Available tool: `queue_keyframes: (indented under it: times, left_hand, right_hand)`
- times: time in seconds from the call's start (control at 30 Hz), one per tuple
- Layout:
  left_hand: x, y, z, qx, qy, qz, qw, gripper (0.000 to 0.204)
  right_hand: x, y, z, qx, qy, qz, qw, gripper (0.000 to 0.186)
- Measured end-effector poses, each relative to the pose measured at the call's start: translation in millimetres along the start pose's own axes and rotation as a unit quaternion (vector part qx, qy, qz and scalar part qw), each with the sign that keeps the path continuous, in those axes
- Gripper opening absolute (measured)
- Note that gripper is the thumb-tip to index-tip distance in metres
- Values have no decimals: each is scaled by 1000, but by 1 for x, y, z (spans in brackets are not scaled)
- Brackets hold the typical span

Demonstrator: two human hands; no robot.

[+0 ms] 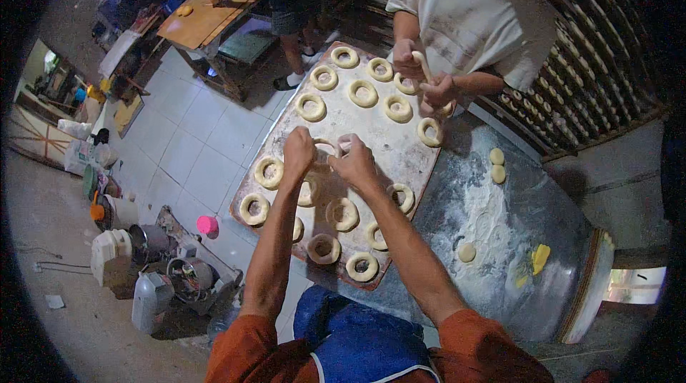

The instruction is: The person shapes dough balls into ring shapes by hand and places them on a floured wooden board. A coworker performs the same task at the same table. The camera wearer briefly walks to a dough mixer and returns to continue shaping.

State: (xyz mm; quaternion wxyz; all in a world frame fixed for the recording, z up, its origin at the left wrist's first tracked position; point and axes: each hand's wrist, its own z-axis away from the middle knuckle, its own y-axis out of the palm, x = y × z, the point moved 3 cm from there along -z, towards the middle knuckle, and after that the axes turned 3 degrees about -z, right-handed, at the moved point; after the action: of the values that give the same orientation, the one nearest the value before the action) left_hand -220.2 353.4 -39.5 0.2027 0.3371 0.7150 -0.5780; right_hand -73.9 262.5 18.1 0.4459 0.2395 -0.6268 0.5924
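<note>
Both my hands are over a floured board (379, 140) covered with pale dough rings. Between them is a dough ring (325, 144), its left side in the closed fingers of my left hand (299, 150) and its right side gripped by my right hand (354, 160). Its lower part is partly hidden and hard to make out. Left of my left hand lies another ring (269, 172); a further one (343, 214) rests between my forearms. Some rings are partly covered by my arms. Across the board, a co-worker's hands (429, 79) hold a strip of dough.
The board rests on a metal table (443, 240) dusted with flour. On its right are two touching dough balls (497, 166), a single dough piece (466, 251) and a yellow scraper-like piece (541, 259). Racks of dough (572, 90) stand behind the co-worker. Buckets and jugs (151, 301) crowd the left floor.
</note>
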Motion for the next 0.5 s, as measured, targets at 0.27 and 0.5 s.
queue_keyframes:
  times: [0.27, 0.5]
  left_hand:
    - [-8, -2, 12, 25, 46, 27, 998, 23]
    - [-91, -5, 49, -77, 153, -44, 984, 28]
  right_hand:
    - [-98, -71, 124, -89, 14, 50, 995, 59]
    - [-194, -221, 256, -210, 105, 302, 924, 34]
